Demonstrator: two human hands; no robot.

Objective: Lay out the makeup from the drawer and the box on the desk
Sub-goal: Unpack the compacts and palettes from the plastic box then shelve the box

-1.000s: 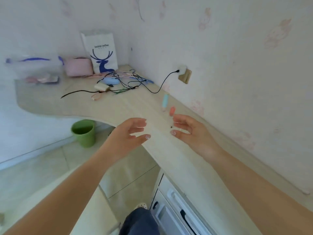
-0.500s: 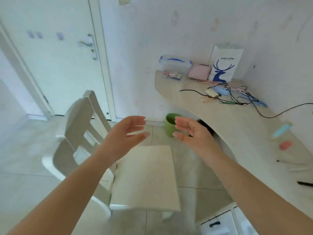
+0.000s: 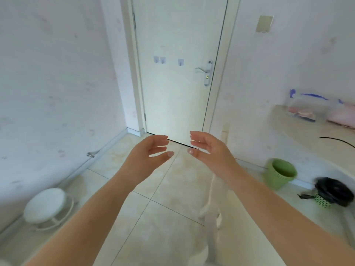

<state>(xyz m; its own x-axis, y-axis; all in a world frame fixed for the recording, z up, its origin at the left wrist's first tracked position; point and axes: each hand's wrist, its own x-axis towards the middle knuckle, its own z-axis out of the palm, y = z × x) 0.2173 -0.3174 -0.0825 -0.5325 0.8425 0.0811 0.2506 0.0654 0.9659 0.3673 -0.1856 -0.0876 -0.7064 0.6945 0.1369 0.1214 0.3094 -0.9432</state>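
Both grips are empty: my left hand [image 3: 148,156] and right hand [image 3: 208,150] float out in front of me, fingers loosely spread and a little curved, palms facing each other, touching nothing. A second ago these same hands hung over the worktop with the small pink and blue makeup pieces just beyond the fingertips; now the view has swung all the way round and I'm facing the white door [image 3: 178,73] and the tiled floor [image 3: 163,198]. That means I've turned off the laid-out items, and I judge I'm between fetches, heading for the next source with nothing carried.

The worktop [image 3: 299,131] only clips the right edge now. On its far end sits the clear box [image 3: 307,108] with a blue-trimmed lid, blurred, with pinkish shapes showing through its wall, makeup by the look of it, though I can't make out which pieces. A pink pouch [image 3: 343,116] lies just beside it. The drawer isn't in view. Below the worktop stand a green bin [image 3: 280,173] and a black-bagged basket [image 3: 332,192]; a white stool [image 3: 46,204] sits down left.
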